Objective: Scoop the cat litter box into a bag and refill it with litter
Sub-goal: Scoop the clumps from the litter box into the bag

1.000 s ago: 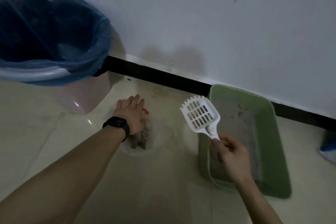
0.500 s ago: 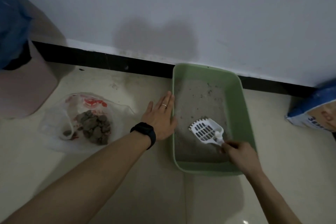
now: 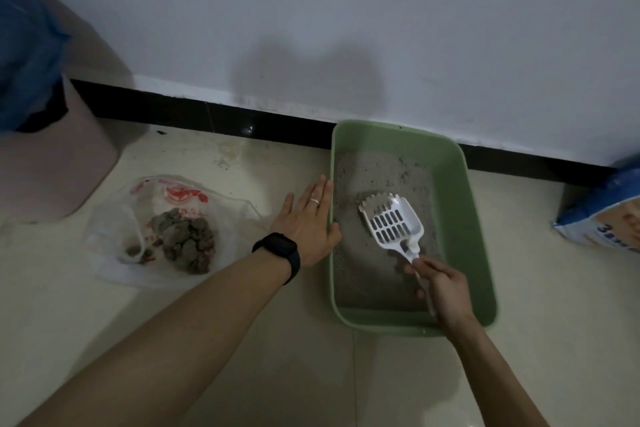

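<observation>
one litter box (image 3: 464, 218), one scoop (image 3: 391, 222), two hands (image 3: 306, 227) (image 3: 446, 291)

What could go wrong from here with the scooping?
The plastic bag lies slack on the floor, beyond the left hand; clumps may fall from the scoop on the way. The left hand only rests flat against the litter box wall, so the box may slide.

Your pale tiled floor (image 3: 311, 374) carries four things. The green litter box (image 3: 460, 229) sits with its far end close against the foot of the wall. Left of the litter box and apart from it, a thin plastic bag (image 3: 180, 194) lies flattened on the tiles. Farther left stands a pink bin (image 3: 52, 166) with a blue liner (image 3: 20, 45). Well to the right of the litter box sits a blue-and-white sack (image 3: 602, 218), cut off by the frame's edge.
</observation>
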A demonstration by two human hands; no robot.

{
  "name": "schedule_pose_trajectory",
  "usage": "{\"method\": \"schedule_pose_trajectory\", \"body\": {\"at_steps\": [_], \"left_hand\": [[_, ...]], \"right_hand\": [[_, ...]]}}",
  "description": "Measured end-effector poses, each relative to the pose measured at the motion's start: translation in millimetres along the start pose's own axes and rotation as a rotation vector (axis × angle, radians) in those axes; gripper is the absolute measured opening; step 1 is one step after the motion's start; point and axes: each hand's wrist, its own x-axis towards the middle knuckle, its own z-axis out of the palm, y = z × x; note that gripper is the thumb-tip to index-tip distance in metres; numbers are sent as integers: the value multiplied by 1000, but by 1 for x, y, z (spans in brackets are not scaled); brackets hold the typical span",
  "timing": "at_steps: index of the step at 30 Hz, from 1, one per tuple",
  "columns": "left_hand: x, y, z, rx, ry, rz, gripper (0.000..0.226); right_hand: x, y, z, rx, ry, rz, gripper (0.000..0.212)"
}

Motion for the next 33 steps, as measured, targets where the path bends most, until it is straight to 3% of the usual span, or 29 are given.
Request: {"method": "schedule_pose_trajectory", "body": {"at_steps": [17, 28, 33], "left_hand": [[-20, -42, -36, 263, -62, 66, 72], [-96, -187, -69, 313, -37, -310, 73], [-119, -209, -66, 338, -167, -405, 96]], "right_hand": [[-51, -27, 13, 124, 10, -118, 13], [-79, -62, 94, 102, -226, -185, 14], [-99, -61, 150, -185, -343, -358, 14]]}}
